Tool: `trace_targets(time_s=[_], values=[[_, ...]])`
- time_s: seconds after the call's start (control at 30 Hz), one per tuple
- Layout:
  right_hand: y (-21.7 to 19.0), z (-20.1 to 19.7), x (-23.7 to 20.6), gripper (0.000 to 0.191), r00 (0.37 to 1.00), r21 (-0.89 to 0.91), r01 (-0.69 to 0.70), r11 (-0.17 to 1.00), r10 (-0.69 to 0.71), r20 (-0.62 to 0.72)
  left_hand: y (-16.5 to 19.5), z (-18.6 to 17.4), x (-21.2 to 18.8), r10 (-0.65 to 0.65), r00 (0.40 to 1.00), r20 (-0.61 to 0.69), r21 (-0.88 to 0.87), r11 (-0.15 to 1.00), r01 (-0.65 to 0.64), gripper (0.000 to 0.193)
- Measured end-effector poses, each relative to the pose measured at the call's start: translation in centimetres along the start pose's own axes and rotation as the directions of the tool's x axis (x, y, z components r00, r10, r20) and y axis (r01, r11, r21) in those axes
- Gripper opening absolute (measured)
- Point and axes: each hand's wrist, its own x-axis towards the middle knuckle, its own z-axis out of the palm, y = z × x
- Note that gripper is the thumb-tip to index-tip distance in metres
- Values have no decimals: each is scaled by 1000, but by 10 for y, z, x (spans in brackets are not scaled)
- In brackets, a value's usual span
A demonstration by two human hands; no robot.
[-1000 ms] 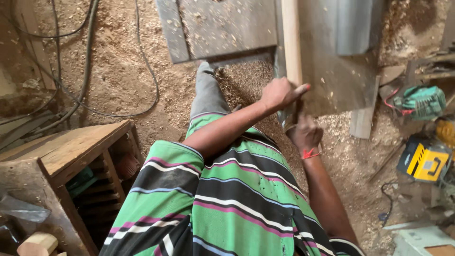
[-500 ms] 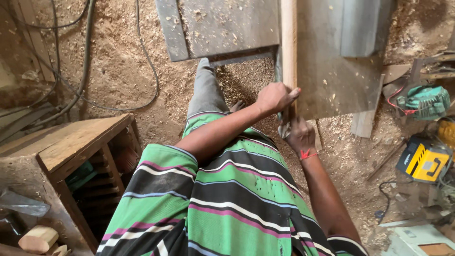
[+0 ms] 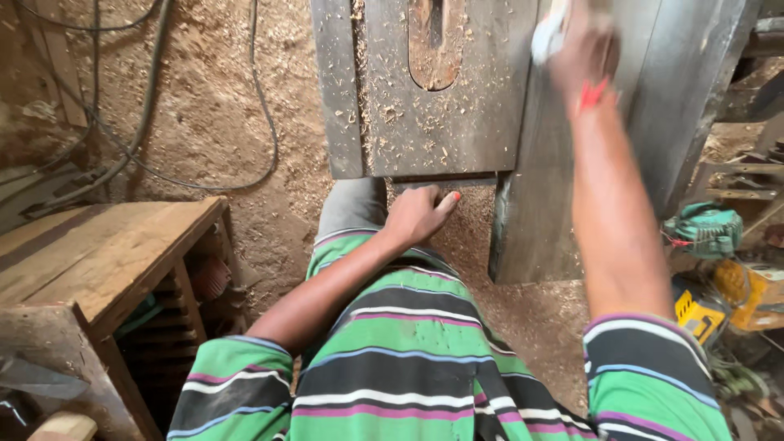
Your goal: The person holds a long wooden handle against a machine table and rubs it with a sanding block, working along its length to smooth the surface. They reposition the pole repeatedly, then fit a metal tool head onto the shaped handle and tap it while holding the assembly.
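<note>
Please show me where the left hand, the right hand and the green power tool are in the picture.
left hand [image 3: 418,214], head view, on the back of the hand.
right hand [image 3: 581,55], head view, on the blurred back of the hand.
green power tool [image 3: 704,230], head view, on its green casing.

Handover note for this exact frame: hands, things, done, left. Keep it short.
Left hand: empty as far as shown, fingers loosely curled, hanging at the near edge of the saw table, over the sawdust-covered floor.
Right hand: raised over the saw table's right side, motion-blurred, closed around a small pale object; what it is cannot be told.
Things: blade slot sits mid-table, chips scattered around it. Wooden bench to the left; green power tool and yellow tool case on the floor to the right.
Done: no workpiece lies on the table.
Left: chips are not yet cleared off the table.
</note>
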Motion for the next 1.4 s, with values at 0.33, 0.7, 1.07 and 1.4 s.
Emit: trace_targets(time_s=[0.33, 0.7, 1.07, 1.4], values=[[-118, -135, -170, 34, 892, 304, -434, 848, 452, 12, 80, 57, 46, 159, 973, -167, -394, 894, -214, 73], [-135, -118, -434, 91, 731, 491, -670, 557, 378, 569, -1, 207, -13, 221, 897, 383, -184, 970, -160, 58], [-120, -66, -431, 73, 942, 89, -249, 964, 219, 256, 40, 155, -25, 63, 921, 384, 66, 993, -95, 67], [-47, -41, -166, 80, 990, 177, -137, 975, 131, 44, -3, 69, 11, 49, 994, 98, -3, 999, -49, 72]])
